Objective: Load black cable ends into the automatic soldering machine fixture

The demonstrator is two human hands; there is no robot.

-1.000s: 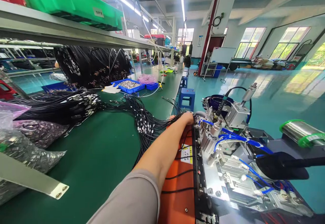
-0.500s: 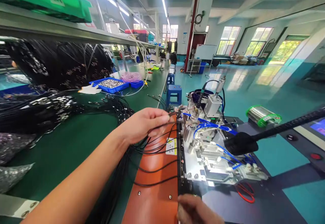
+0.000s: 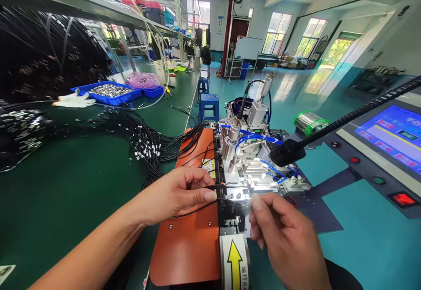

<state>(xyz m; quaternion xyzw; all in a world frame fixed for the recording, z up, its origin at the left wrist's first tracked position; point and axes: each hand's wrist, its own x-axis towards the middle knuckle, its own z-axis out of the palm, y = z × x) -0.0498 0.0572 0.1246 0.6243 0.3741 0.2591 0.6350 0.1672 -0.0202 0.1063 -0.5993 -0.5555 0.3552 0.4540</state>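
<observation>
Thin black cables [image 3: 217, 187] are pinched between the thumb and fingers of my left hand [image 3: 194, 192], over the front part of the orange plate [image 3: 187, 250]. Their stripped ends point right, toward the machine. My right hand [image 3: 284, 233] is closed at the end of one cable [image 3: 230, 201], thumb against forefinger; the tip is partly hidden there. Just beyond both hands stands the metal machine [image 3: 250, 150] with blue air tubes. More black cables [image 3: 187, 143] lie across the far part of the plate, running to the machine's edge.
A bundle of cables with white-tagged ends [image 3: 144, 145] lies on the green table [image 3: 82, 185]. Behind it are a blue tray of small metal parts [image 3: 108, 90] and a white glove [image 3: 74, 99]. At right are a black flexible lamp arm [image 3: 342, 125], a solder spool [image 3: 309, 123] and a control screen [image 3: 394, 132].
My left hand has come nearer from the far part of the plate, holding cables. My right hand has risen from the bottom edge to the cable ends. The view has turned right.
</observation>
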